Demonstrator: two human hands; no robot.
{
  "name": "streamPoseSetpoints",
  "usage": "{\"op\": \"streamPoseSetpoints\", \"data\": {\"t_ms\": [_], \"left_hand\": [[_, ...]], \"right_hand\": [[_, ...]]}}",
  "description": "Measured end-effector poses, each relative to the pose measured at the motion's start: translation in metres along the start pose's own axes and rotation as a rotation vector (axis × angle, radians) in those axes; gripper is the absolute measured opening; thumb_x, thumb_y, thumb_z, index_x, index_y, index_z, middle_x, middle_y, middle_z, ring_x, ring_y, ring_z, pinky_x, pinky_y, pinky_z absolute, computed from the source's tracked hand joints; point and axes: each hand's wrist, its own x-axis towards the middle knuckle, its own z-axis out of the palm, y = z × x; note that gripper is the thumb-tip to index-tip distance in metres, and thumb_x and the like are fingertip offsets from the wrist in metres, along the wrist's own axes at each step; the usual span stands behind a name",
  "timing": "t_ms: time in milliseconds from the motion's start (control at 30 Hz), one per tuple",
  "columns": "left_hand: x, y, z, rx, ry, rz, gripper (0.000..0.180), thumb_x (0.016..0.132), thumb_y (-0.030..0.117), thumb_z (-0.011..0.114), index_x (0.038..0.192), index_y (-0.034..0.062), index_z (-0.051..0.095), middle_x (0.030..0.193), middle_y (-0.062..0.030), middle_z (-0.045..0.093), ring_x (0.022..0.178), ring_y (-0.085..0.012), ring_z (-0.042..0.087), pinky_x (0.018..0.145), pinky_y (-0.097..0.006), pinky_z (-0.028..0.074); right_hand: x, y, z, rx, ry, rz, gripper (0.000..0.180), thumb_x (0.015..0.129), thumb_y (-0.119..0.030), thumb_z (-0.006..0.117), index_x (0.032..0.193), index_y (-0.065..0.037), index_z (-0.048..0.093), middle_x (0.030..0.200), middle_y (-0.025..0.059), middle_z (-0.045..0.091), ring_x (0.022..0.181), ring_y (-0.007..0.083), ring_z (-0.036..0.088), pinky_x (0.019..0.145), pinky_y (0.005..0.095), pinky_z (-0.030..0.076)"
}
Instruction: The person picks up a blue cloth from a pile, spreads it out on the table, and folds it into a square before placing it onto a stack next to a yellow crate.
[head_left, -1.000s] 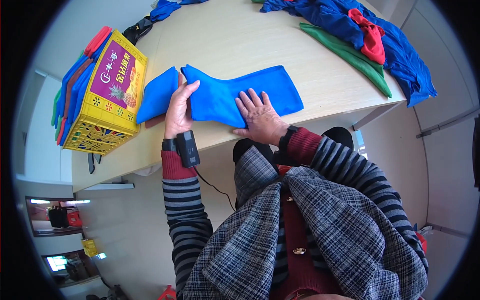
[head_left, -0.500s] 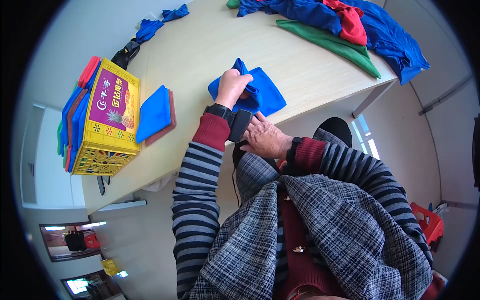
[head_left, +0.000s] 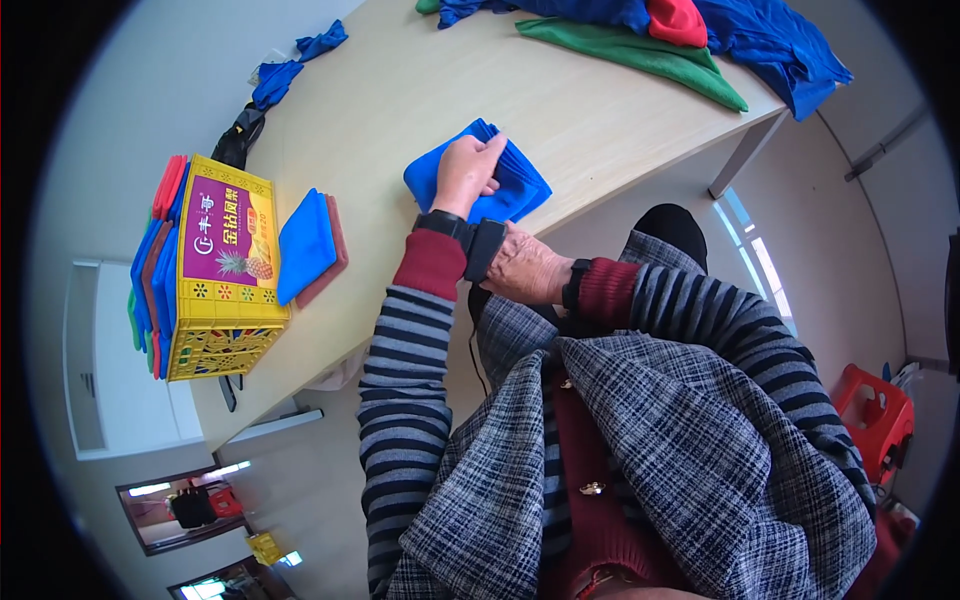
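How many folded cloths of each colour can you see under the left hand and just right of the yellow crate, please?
Blue: 2, the folded cloth under the left hand and the upper cloth beside the crate
Brown: 1, the lower cloth there
Total: 3

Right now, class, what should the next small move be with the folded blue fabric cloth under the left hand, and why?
Perhaps press the folded blue fabric cloth flat with the left hand: that hand is on it, and its layered edges look slightly apart on the right. The right hand is close by, its fingers partly hidden.
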Motion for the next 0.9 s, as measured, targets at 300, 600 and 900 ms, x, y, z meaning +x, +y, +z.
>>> {"op": "streamPoseSetpoints", "data": {"t_ms": [300, 600, 900], "left_hand": [[-0.065, -0.082, -0.036, 0.234, 0.391, 0.466, 0.036, 0.104, 0.028, 0.053, 0.121, -0.0021, 0.060, 0.115, -0.0155, 0.064, 0.108, -0.0282, 0.063, 0.091, -0.036, 0.051], [-0.068, -0.106, -0.014, 0.383, 0.211, 0.460, 0.054, 0.107, 0.035, 0.040, 0.151, 0.0036, 0.040, 0.163, -0.0176, 0.028, 0.152, -0.0348, 0.020, 0.123, -0.044, 0.019], [-0.078, -0.088, -0.011, 0.656, 0.196, 0.396, 0.064, 0.102, 0.040, 0.050, 0.154, 0.0058, 0.035, 0.164, -0.0140, 0.026, 0.152, -0.0339, 0.020, 0.121, -0.058, 0.016]], "right_hand": [[-0.006, -0.001, -0.012, -0.141, 0.080, -0.003, 0.054, 0.086, -0.026, 0.063, 0.134, -0.002, 0.056, 0.141, 0.0144, 0.054, 0.136, 0.0290, 0.046, 0.120, 0.0488, 0.025], [-0.007, -0.008, -0.034, -0.093, -0.037, -0.004, 0.043, 0.089, -0.025, 0.061, 0.126, -0.004, 0.060, 0.128, 0.0147, 0.061, 0.126, 0.0304, 0.054, 0.113, 0.0469, 0.034], [0.051, 0.019, -0.074, 0.257, 0.154, 0.253, 0.044, 0.101, -0.036, 0.054, 0.132, -0.006, 0.058, 0.140, 0.0168, 0.055, 0.133, 0.0348, 0.049, 0.112, 0.0465, 0.035]]}}
